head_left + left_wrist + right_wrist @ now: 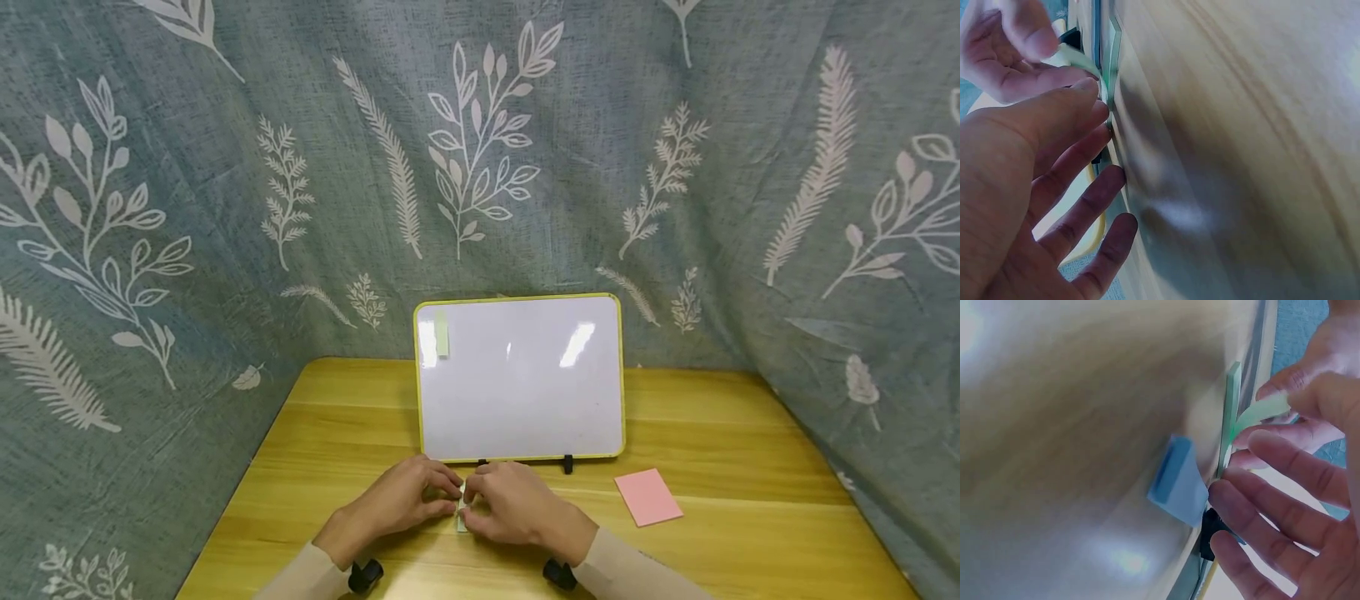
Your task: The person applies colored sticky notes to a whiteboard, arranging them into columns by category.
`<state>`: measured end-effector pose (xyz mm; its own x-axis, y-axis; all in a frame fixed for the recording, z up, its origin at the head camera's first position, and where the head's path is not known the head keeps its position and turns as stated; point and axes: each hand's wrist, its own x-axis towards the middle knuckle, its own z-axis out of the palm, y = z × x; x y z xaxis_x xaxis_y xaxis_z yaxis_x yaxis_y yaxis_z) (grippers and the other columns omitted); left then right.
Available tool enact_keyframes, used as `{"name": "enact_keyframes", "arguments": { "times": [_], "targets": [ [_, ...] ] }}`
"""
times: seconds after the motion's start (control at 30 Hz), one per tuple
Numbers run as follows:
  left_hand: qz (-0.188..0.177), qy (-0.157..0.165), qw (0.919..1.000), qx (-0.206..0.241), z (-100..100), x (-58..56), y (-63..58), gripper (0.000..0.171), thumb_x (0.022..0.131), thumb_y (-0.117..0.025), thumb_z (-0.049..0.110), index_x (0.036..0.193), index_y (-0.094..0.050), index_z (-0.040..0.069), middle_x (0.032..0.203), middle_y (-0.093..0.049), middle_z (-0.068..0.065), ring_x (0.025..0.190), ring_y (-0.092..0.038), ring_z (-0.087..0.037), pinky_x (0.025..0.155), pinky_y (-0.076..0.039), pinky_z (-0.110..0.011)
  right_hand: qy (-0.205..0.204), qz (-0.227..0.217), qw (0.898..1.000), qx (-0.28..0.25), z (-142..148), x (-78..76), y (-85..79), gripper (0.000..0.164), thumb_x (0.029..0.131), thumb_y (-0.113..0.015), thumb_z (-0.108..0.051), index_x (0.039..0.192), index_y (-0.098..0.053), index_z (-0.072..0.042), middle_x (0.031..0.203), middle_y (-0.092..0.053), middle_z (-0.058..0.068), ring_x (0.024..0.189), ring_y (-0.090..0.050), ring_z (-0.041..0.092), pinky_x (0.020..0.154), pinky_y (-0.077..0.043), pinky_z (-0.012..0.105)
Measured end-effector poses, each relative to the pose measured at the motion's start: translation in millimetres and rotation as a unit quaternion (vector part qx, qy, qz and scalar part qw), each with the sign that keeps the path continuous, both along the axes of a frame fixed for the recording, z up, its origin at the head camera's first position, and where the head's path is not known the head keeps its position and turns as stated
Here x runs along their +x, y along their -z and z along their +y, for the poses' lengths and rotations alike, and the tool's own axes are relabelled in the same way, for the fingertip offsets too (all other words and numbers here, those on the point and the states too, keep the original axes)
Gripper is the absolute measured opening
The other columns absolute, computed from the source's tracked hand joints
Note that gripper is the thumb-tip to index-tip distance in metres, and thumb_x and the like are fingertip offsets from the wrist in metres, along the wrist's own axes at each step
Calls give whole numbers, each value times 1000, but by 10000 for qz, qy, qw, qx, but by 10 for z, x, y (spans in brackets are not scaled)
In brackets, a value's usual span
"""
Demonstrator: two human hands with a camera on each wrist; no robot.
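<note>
A narrow pale green sticky-note pad lies on the table between both hands, in front of the whiteboard. One green strip curls up from the pad. The right hand pinches the strip's raised end between thumb and index finger, its other fingers spread near the tabletop. From the other side, the left hand brings its thumb and index fingertips right against the pad's edge; its remaining fingers extend loosely. In the head view the hands partly cover the pad.
A whiteboard with a yellow frame stands on black feet just beyond the hands. Near its upper left corner sticks a green strip. A square pink sticky-note pad lies right of the right hand. Patterned fabric surrounds the table.
</note>
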<state>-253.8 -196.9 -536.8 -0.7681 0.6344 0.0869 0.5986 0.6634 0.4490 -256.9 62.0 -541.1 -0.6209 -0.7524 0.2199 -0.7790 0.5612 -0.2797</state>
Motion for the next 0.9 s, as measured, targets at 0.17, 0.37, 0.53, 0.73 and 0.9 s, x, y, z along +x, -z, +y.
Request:
{"name": "enact_keyframes", "arguments": {
  "times": [0.17, 0.37, 0.53, 0.73, 0.9],
  "targets": [
    [-24, -5, 10000, -37, 11, -4, -17, 13, 108, -87, 29, 117, -93, 22, 134, -86, 6, 128, -79, -19, 116, -63, -47, 61, 292, 9994, 169, 1, 12, 8, 15, 107, -84, -38, 108, -88, -23, 106, -83, -8, 86, -72, 1, 77, -61, 23],
    [-75, -17, 10000, -2, 11, -1, -17, 16, 109, -86, 30, 121, -93, 21, 135, -86, 7, 128, -79, -20, 115, -63, -47, 27, 404, 9991, 128, -15, 10, 5, 11, 109, -84, -30, 112, -90, -21, 109, -84, -7, 87, -76, 2, 75, -61, 19],
    [-113, 2, 9999, 50, -5, -3, -7, 16, 109, -87, 29, 122, -92, 21, 138, -86, 6, 131, -79, -21, 117, -62, -49, 23, 122, 9999, -95, -28, 0, -9, 3, 107, -84, -17, 105, -86, -17, 102, -82, -6, 84, -72, -2, 73, -57, 14],
    [-52, 59, 9999, 80, -8, -8, 10, 17, 107, -89, 29, 122, -91, 21, 139, -85, 5, 131, -79, -21, 118, -62, -48, 128, -154, 9987, -478, -19, -12, -41, 5, 104, -81, -11, 100, -82, -14, 95, -79, -3, 80, -67, -2, 72, -56, 14],
    [112, 39, 9999, 103, 9, -2, 17, 16, 105, -91, 30, 118, -89, 20, 134, -86, 6, 125, -79, -19, 113, -64, -45, 329, -397, 9966, -642, -7, -41, -60, 6, 100, -80, -8, 96, -80, -13, 91, -75, -3, 78, -63, -2, 70, -55, 16]
  ]
}}
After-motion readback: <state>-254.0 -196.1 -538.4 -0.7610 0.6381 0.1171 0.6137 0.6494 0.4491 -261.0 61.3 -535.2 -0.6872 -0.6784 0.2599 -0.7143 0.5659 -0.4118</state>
